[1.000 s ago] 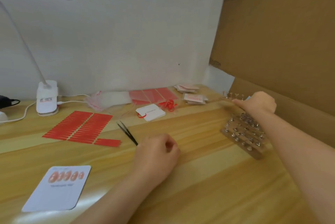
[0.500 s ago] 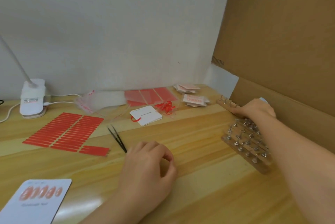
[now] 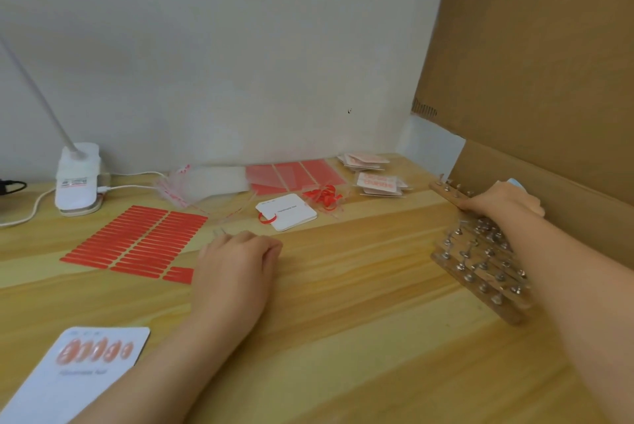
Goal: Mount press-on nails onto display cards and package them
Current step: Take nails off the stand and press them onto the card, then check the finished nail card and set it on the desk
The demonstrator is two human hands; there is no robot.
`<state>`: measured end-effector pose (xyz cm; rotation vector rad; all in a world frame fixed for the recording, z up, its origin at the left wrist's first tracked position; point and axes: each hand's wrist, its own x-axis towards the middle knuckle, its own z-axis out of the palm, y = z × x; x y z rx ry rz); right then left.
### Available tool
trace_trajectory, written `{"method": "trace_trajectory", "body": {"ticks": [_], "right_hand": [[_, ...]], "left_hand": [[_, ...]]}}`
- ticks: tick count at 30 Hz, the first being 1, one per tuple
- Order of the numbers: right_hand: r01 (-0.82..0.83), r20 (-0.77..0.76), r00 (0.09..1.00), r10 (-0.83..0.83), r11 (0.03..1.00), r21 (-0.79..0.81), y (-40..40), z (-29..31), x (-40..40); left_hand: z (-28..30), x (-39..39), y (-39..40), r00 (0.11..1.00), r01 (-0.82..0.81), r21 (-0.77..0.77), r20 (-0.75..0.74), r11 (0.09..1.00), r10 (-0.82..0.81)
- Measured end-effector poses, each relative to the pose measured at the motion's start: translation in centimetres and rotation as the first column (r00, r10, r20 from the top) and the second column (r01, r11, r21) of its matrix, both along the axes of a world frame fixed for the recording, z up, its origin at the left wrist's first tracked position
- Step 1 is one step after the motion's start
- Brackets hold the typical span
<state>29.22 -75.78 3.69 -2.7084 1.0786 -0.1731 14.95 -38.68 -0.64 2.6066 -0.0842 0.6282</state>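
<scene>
At the cardboard box (image 3: 535, 56), the right hand (image 3: 497, 200) grips a wooden nail-stand strip (image 3: 446, 191), long axis running away leftward; the left hand (image 3: 240, 262), fingers curled over the tweezers, rests well left, past the display card (image 3: 79, 368).

Smooth wooden table (image 3: 343, 303), matt cardboard (image 3: 535, 46) (corrugated edge), metal-studded rack (image 3: 480, 269).

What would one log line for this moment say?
left hand: over black tweezers, hold unclear | right hand: gripping wooden strip of nail stands | white display card with five nails: on table
</scene>
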Motion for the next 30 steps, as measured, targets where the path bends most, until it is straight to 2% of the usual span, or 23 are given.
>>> {"method": "trace_trajectory", "body": {"ticks": [4, 10, 13, 15, 17, 20, 22, 24, 26, 28, 30], "right_hand": [[0.020, 0.003, 1.000, -0.020, 1.000, -0.017, -0.6, -0.1, 0.1], [0.044, 0.036, 0.998, -0.043, 0.999, -0.032, -0.6, 0.2, -0.7], [0.035, 0.116, 0.993, -0.026, 0.997, -0.071, -0.1, 0.9, -1.2], [-0.032, 0.153, 0.987, 0.054, 0.989, -0.146, 1.2, 1.7, -1.5], [-0.175, 0.192, 0.959, 0.211, 0.967, -0.187, 3.9, 2.8, -1.8], [-0.417, 0.272, 0.855, 0.442, 0.897, -0.147, 10.0, 3.8, -2.7], [-0.571, 0.354, 0.747, 0.563, 0.816, -0.091, 14.8, 4.2, -4.2], [-0.728, 0.438, 0.608, 0.662, 0.685, -0.024, 19.5, 4.3, -6.2], [-0.848, 0.451, 0.481, 0.752, 0.530, 0.020, 23.7, 4.0, -8.3], [-0.907, 0.393, 0.394, 0.831, 0.421, 0.019, 27.5, 3.4, -10.1], [-0.936, 0.363, 0.335, 0.870, 0.351, 0.021, 30.9, 2.7, -11.4]], "left_hand": [[-0.3, 0.7, 1.1, 0.998, -0.061, -0.065, -0.012, 0.996, 0.061], [-0.7, 0.9, 0.9, 0.998, -0.052, -0.048, 0.026, 0.997, 0.053], [-0.6, 0.9, 0.9, 0.998, -0.060, -0.051, 0.024, 0.997, 0.062], [-0.6, 0.9, 0.9, 0.998, -0.059, -0.055, 0.016, 0.997, 0.060], [-0.4, 0.9, 1.0, 0.997, -0.074, -0.079, 0.018, 0.994, 0.075], [-0.1, 0.4, 1.1, 0.993, -0.062, -0.172, 0.091, 0.983, 0.079], [0.3, 0.0, 1.2, 0.995, -0.025, -0.266, 0.087, 0.964, 0.050], [0.7, -0.4, 1.8, 0.999, -0.022, -0.416, 0.012, 0.909, 0.029], [1.2, -0.8, 3.3, 0.998, -0.060, -0.507, -0.046, 0.860, 0.043], [1.8, -1.3, 5.6, 0.997, -0.081, -0.503, -0.049, 0.860, 0.065], [2.5, -1.9, 8.4, 0.993, -0.117, -0.459, -0.034, 0.880, 0.114]]}}
